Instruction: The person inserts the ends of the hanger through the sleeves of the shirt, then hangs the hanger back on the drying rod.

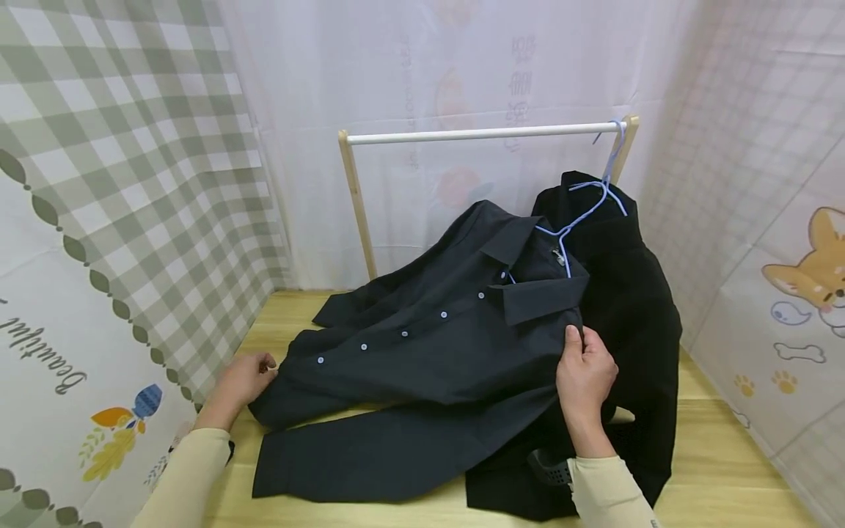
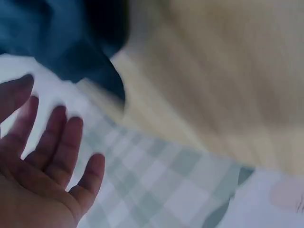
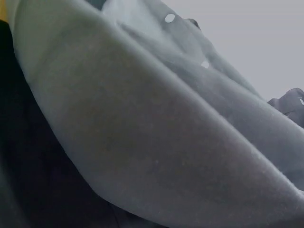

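A dark button-up shirt (image 1: 409, 359) lies spread out with its collar toward the back right and light buttons down its front. A blue hanger (image 1: 564, 233) shows in its neck opening. My right hand (image 1: 587, 370) pinches the shirt's shoulder below the collar; in the right wrist view the shirt cloth (image 3: 156, 133) fills most of the picture and that hand is hidden. At the hem end is my left hand (image 1: 246, 378). The left wrist view shows this hand (image 2: 47, 171) with loosely bent, spread fingers, beside the blurred shirt edge (image 2: 90, 61) and holding nothing.
Behind the shirt stands a rack with a white rod (image 1: 475, 134) and wooden posts. A black garment (image 1: 650, 315) hangs at its right end and spreads onto the wooden table (image 1: 726, 455). A checked curtain (image 1: 132, 147) bounds the left, a printed one (image 1: 746, 220) the right.
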A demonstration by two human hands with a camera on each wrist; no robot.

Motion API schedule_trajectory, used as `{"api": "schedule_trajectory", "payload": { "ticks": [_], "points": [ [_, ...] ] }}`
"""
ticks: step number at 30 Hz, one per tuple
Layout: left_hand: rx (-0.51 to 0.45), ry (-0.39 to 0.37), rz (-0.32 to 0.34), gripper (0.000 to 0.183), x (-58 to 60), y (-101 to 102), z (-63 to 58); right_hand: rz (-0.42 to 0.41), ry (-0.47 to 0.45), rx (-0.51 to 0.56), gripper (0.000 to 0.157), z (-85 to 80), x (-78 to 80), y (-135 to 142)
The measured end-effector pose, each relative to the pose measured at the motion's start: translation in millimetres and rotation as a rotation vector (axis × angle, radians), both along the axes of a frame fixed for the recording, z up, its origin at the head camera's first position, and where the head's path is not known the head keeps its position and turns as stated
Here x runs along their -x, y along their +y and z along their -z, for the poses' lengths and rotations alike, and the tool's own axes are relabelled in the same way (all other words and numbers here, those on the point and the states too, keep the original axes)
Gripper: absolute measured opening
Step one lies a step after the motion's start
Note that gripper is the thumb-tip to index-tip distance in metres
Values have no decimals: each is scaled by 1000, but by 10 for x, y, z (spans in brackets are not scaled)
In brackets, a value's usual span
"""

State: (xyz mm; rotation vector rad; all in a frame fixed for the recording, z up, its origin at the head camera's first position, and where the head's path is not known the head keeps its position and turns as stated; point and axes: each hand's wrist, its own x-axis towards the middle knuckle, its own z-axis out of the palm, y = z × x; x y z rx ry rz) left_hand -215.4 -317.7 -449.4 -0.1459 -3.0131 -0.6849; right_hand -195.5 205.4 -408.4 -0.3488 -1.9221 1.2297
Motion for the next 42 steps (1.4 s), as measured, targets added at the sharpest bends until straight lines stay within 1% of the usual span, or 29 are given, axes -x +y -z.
{"api": "schedule_trajectory", "payload": {
  "ticks": [1,3,5,7,10,12,14,16,18,20,22,25,28,30,32,34,36,39,42],
  "points": [
    [47,30,-5,23,-4,32,48,-5,-1,-2,35,1,-2,-10],
    [75,48,19,38,-8,117,131,-11,0,-3,35,1,-2,-22],
    [80,24,76,56,-23,235,168,-15,1,0,35,-3,-5,-31],
    [86,-38,147,76,-60,378,180,-16,2,4,35,-7,-6,-34],
    [113,-189,245,101,-155,621,183,-17,-1,-3,35,-12,-3,-38],
    [145,-298,296,112,-225,782,195,-20,-2,-8,35,-20,3,-40],
    [190,-389,324,119,-281,916,222,-25,-2,-13,36,-31,10,-41],
    [248,-435,338,125,-316,1011,271,-30,-1,-19,36,-45,15,-42],
    [284,-437,343,127,-326,1066,317,-33,0,-22,37,-58,19,-42],
    [296,-405,339,126,-303,1087,366,-31,3,-31,36,-71,27,-39],
    [287,-359,334,119,-250,1087,407,-26,6,-40,36,-82,37,-33],
    [259,-274,318,98,-136,1079,463,-23,14,-49,36,-97,47,-27],
    [260,-180,290,74,-14,1081,520,-28,18,-55,36,-104,51,-32],
    [265,-150,272,63,56,1090,547,-28,16,-63,37,-101,54,-36],
    [263,-144,261,54,108,1103,546,-25,18,-73,36,-95,59,-39],
    [245,-153,253,46,144,1114,512,-18,22,-82,35,-91,63,-37],
    [220,-143,245,40,178,1114,458,-15,29,-85,35,-89,69,-33],
    [174,-108,231,31,239,1098,356,-16,33,-83,35,-91,73,-29],
    [114,-56,223,24,328,1073,239,-20,30,-86,35,-94,71,-34]
  ]
}}
